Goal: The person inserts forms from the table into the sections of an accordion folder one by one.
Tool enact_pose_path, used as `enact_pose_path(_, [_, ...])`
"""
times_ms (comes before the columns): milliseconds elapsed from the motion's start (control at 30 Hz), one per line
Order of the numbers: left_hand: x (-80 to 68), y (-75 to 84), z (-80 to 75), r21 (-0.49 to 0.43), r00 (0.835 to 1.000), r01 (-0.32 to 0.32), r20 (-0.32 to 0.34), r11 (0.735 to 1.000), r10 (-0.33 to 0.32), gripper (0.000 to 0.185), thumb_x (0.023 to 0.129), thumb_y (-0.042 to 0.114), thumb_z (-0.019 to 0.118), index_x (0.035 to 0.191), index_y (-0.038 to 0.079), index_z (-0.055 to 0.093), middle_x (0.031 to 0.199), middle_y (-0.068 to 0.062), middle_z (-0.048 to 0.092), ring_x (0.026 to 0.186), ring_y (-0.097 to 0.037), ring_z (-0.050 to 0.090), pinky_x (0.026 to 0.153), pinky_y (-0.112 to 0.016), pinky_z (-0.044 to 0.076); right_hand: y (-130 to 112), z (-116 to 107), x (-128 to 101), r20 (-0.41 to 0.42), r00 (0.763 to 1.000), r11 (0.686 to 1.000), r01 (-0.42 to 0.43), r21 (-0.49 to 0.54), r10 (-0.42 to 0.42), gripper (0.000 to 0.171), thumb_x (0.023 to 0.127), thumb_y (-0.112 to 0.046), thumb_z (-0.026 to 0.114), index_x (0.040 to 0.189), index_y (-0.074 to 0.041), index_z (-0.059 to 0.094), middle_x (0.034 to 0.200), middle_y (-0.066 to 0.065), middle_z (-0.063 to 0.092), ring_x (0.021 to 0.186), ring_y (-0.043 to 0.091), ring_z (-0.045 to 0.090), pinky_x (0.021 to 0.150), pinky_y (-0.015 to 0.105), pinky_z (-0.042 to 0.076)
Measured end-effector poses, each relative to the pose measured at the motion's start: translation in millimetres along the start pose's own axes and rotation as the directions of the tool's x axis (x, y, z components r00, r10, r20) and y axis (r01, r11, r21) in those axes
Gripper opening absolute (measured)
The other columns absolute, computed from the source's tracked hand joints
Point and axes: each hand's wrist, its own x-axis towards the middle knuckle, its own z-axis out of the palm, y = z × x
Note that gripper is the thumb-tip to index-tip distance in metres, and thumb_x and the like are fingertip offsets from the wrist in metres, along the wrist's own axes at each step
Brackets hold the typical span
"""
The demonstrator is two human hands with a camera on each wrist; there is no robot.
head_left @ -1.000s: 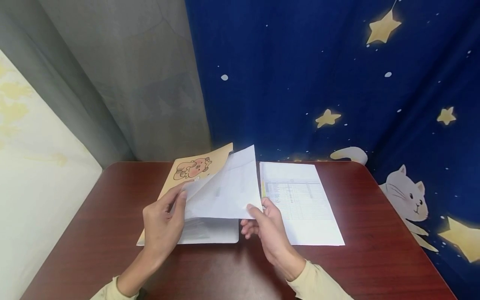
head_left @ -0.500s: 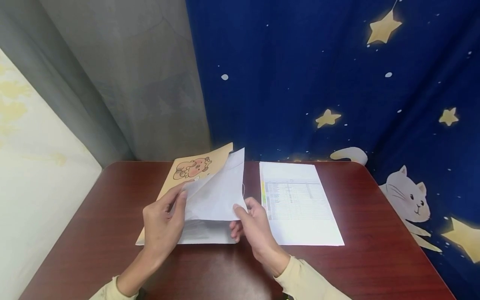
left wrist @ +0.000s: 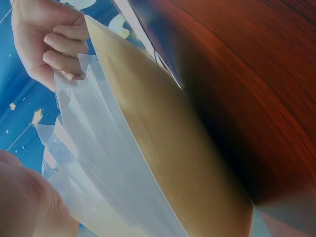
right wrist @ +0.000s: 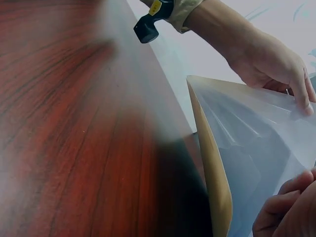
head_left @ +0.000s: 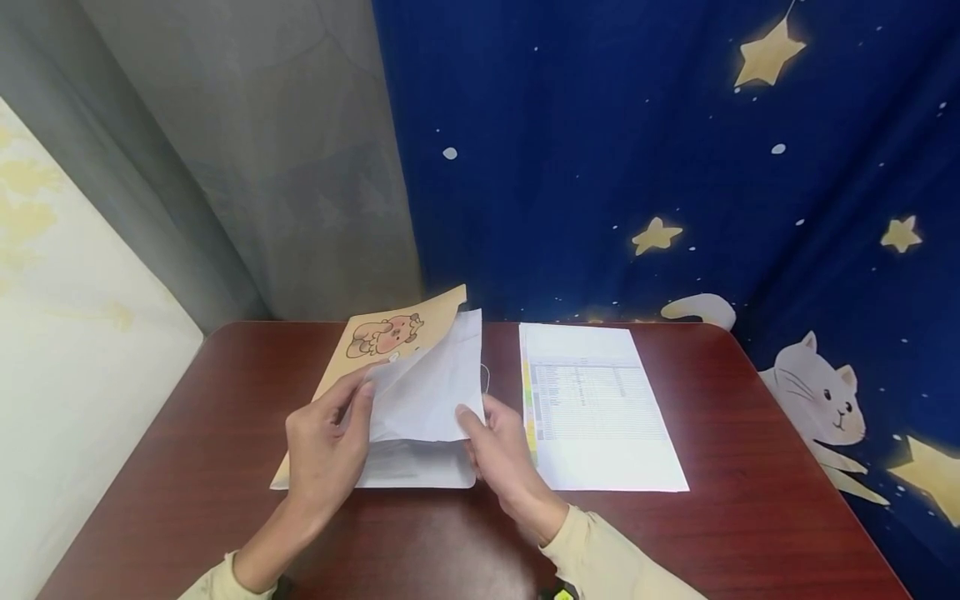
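The tan cartoon-print folder [head_left: 390,333] stands partly open on the red-brown wood-grain tabletop [head_left: 757,500]. Within its opening, the left hand [head_left: 326,442] pinches a clear plastic sleeve [left wrist: 98,128]; at the folder's right side, the right hand [head_left: 506,446] pinches a white sheet [head_left: 431,387] between thumb and fingers. Right of the folder lies a stack of printed papers [head_left: 603,400]; behind it hang a grey curtain [head_left: 300,167] and a blue star-print curtain [head_left: 562,150]. The right fingertips are partly hidden behind the sheet, and the stack's print is illegible.
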Motion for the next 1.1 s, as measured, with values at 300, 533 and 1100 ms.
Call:
enact_pose_path(300, [0.2, -0.2, -0.2, 0.010, 1.000, 0.013, 0.000, 1.000, -0.013, 0.023, 0.097, 0.002, 0.072, 0.117, 0.010, 0.081, 0.098, -0.009, 0.083, 0.071, 0.003, 0.058, 0.067, -0.008, 0.044, -2.0, 9.8, 8.9, -0.022, 0.994, 0.985, 0.105, -0.136, -0.109, 0.030, 0.097, -0.025, 0.071, 0.119, -0.006, 0.078, 0.095, 0.010, 0.083, 0.084, 0.007, 0.071, 0.073, 0.023, 0.050])
enact_pose_path(533, [0.0, -0.9, -0.3, 0.005, 1.000, 0.006, -0.007, 1.000, -0.006, 0.024, 0.097, 0.002, 0.072, 0.117, 0.011, 0.081, 0.101, -0.009, 0.083, 0.078, 0.007, 0.063, 0.072, -0.006, 0.046, -6.0, 17.7, 11.1, 0.000, 0.991, 0.974, 0.129, -0.187, -0.131, 0.027, 0.095, -0.029, 0.074, 0.111, -0.009, 0.081, 0.087, 0.010, 0.083, 0.072, 0.005, 0.061, 0.059, 0.022, 0.040])
enact_pose_path(1100, [1.2, -1.7, 1.2, -0.014, 0.999, -0.035, -0.020, 0.999, 0.034, 0.026, 0.098, 0.000, 0.070, 0.117, 0.013, 0.082, 0.095, -0.008, 0.083, 0.070, 0.003, 0.059, 0.066, -0.009, 0.044, -8.9, 28.4, 23.3, -0.063, 0.960, 0.857, 0.214, -0.469, -0.274, 0.043, 0.085, -0.037, 0.083, 0.068, -0.015, 0.049, 0.073, -0.002, 0.044, 0.066, 0.010, 0.045, 0.056, 0.024, 0.035])
